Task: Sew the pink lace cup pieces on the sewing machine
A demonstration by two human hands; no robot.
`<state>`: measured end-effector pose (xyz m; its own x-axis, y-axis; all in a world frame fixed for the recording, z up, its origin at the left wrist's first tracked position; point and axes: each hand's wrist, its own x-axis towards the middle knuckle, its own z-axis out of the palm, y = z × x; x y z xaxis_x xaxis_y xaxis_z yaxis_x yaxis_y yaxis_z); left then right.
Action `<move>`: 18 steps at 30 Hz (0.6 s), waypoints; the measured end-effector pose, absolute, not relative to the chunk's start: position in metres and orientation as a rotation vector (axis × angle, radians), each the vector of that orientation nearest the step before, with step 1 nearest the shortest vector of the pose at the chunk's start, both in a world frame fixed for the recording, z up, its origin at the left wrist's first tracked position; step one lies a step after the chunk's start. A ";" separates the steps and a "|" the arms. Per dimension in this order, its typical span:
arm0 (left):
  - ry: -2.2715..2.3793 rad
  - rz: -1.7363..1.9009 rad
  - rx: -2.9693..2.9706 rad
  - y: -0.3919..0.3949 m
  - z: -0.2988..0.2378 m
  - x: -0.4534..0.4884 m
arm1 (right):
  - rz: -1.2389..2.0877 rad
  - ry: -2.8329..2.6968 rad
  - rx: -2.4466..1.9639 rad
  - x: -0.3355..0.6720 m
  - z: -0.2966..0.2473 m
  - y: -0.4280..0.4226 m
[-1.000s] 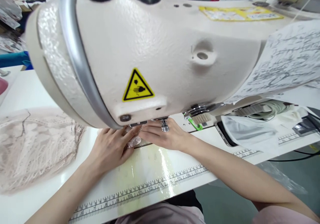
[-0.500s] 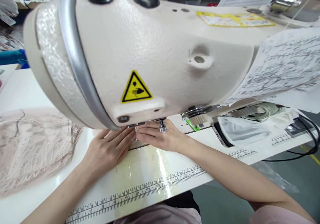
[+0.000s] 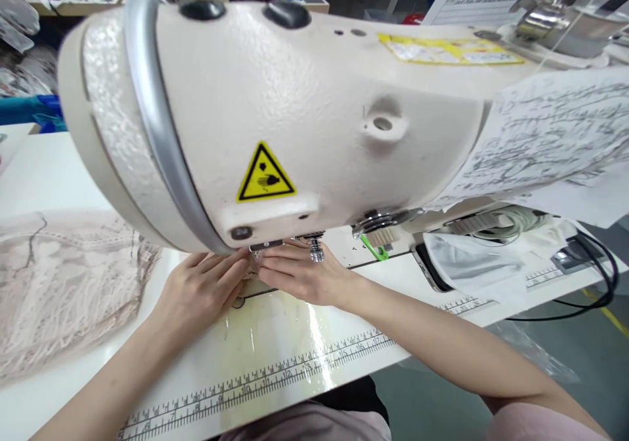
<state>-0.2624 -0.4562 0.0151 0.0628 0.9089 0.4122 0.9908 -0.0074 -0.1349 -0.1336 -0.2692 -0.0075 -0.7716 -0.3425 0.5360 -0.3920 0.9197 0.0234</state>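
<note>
Lace piece [image 3: 253, 264] between two hands beneath the head of a sewing machine [image 3: 304, 113].
The left hand [image 3: 199, 290] and right hand [image 3: 307, 274], backs uppermost, flank the lace piece, which shows in the narrow gap between them; the fingertips are partly hidden, so whether either grip is open or closed on it cannot be told. Pale pink lace fabric [image 3: 73, 284] lies on the bench [image 3: 275, 336] to the left of the hands, and a printed ruler scale [image 3: 246, 388] runs along the near edge.
</note>
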 end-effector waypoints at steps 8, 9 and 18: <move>-1.914 -0.255 -1.957 -0.455 0.013 -0.263 | 0.129 -2.460 0.499 -0.133 -0.007 -0.267; -1.923 -0.254 -1.949 -0.455 0.013 -0.263 | 0.144 -2.483 0.490 -0.132 -0.008 -0.267; -1.965 -0.208 -1.938 -0.456 0.010 -0.261 | -0.072 -2.490 0.391 -0.128 0.001 -0.268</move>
